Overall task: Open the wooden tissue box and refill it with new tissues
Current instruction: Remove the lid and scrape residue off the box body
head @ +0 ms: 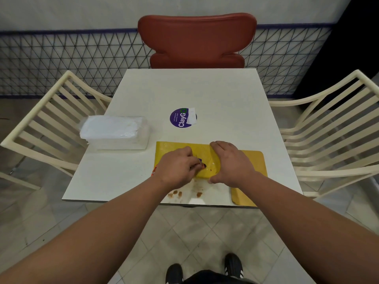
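The yellow tissue box (202, 150) lies flat on the white table (184, 89), near its front edge. A tan panel (253, 161) sticks out from under the box to the right and reaches the table's front edge. My left hand (176, 167) rests on the box top, with its curled fingertips at the dark slot in the middle. My right hand (229, 162) grips the box's right end, fingers over the far edge and thumb on the near edge. A clear-wrapped pack of white tissues (117, 132) sits at the table's left edge, apart from the box.
A round purple sticker (181, 118) with a white slip lies mid-table. Brown stains (178, 194) mark the front edge. A red chair (196, 39) stands at the far side, and cream slatted chairs stand left (47, 121) and right (328, 128).
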A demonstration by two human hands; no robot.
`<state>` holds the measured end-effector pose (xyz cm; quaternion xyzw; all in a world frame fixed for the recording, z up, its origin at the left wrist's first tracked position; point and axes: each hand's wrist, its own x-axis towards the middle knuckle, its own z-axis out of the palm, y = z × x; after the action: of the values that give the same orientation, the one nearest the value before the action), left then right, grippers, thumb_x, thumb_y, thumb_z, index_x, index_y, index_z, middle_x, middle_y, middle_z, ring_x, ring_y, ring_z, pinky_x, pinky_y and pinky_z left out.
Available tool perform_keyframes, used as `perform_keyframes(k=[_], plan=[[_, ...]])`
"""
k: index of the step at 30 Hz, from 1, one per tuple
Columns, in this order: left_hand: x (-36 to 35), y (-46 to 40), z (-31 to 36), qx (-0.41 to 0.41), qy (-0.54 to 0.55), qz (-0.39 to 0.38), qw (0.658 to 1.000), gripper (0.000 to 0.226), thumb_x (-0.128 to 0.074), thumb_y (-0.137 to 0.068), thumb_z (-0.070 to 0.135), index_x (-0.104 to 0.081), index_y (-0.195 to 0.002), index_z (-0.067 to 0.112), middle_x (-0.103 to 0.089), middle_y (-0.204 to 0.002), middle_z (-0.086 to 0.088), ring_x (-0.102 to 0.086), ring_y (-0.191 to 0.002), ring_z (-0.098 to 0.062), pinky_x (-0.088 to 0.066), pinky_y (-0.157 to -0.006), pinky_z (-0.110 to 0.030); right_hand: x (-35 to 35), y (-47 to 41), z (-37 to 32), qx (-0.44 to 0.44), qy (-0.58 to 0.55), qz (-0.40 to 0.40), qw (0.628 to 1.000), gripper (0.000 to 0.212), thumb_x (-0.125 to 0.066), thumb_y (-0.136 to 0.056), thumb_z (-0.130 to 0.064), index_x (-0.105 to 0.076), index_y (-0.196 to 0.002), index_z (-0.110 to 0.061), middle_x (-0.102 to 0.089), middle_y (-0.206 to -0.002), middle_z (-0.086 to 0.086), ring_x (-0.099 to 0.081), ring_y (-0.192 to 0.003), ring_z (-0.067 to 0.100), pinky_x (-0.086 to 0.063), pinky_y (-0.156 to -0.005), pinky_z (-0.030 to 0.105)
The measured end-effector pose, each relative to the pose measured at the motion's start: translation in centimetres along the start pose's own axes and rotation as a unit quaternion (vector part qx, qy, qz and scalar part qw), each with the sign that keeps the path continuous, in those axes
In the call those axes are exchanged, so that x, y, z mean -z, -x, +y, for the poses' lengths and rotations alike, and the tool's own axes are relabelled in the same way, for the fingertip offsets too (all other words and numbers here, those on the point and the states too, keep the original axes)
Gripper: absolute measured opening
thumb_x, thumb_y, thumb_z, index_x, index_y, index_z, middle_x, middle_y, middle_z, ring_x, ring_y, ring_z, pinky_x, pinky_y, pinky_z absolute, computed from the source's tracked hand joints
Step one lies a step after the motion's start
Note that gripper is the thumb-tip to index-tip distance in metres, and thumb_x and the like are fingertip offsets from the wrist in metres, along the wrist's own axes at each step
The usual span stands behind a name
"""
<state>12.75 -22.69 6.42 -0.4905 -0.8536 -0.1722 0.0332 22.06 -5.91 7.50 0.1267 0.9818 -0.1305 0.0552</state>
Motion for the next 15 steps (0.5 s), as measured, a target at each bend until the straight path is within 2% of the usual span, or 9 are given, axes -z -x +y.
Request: perform_keyframes(k=[4,6,8,10,13,15], plan=[[0.2,-0.8,-1.0,0.120,0.006,0.054,0.991,0.023,-0.057,-0.091,0.040,-0.074,-0.096,0.027,-0.056,-0.088,0.002,-0.058,-0.078,-0.019,-0.037,-0.056,-0.026,0.2,-0.1,0.0,-0.004,0.000,-0.004,1.000,0.115,-0.082,-0.062,-0.054,-0.018,-0.152,-0.023,-0.023,-0.156,-0.005,-0.021,-0.143,0.018,-0.034,-0.109,0.037],[0.0,-0.2,-0.4,0.086,0.015,0.041,0.995,0.024,-0.056,-0.091,0.040,-0.074,-0.093,0.026,-0.055,-0.085,0.002,-0.058,-0.074,-0.019,-0.037,-0.055,-0.026,0.2,-0.1,0.0,-0.003,-0.001,-0.004,1.000,0.115,-0.082,-0.062,-0.054,-0.018,-0.152,-0.023,-0.024,-0.156,-0.005,-0.021,-0.143,0.018,-0.034,-0.109,0.037],[-0.3,0.7,0.4,0.013,0.011,0.005,1.000,0.027,-0.054,-0.089,0.042,-0.075,-0.089,0.024,-0.055,-0.080,0.002,-0.058,-0.068,-0.020,-0.033,-0.051,-0.024,0.1,0.0,0.0,0.000,-0.003,-0.003,1.000,0.115,-0.082,-0.062,-0.054,-0.019,-0.152,-0.023,-0.024,-0.156,-0.005,-0.022,-0.143,0.018,-0.034,-0.109,0.036],[-0.2,0.6,0.1,0.002,0.000,0.006,1.000,0.028,-0.054,-0.088,0.043,-0.075,-0.089,0.025,-0.056,-0.080,0.002,-0.058,-0.068,-0.020,-0.032,-0.051,-0.024,0.1,0.1,0.0,-0.001,-0.003,-0.003,1.000,0.115,-0.082,-0.062,-0.054,-0.019,-0.152,-0.023,-0.024,-0.156,-0.005,-0.024,-0.141,0.020,-0.035,-0.108,0.037],[0.2,0.0,-1.0,0.111,0.012,0.035,0.993,0.024,-0.055,-0.091,0.043,-0.074,-0.098,0.030,-0.056,-0.089,0.004,-0.058,-0.078,-0.016,-0.039,-0.056,-0.025,0.2,0.1,0.0,-0.004,-0.002,-0.006,1.000,0.115,-0.082,-0.061,-0.054,-0.018,-0.152,-0.024,-0.023,-0.156,-0.007,-0.032,-0.137,0.022,-0.039,-0.104,0.038],[0.3,0.1,-1.5,0.152,0.005,0.046,0.987,0.024,-0.054,-0.092,0.043,-0.073,-0.101,0.030,-0.057,-0.093,0.005,-0.059,-0.081,-0.017,-0.043,-0.059,-0.027,0.3,0.1,0.1,-0.003,-0.011,-0.010,1.000,0.117,-0.083,-0.061,-0.053,-0.017,-0.152,-0.024,-0.022,-0.156,-0.007,-0.036,-0.135,0.022,-0.041,-0.102,0.037]])
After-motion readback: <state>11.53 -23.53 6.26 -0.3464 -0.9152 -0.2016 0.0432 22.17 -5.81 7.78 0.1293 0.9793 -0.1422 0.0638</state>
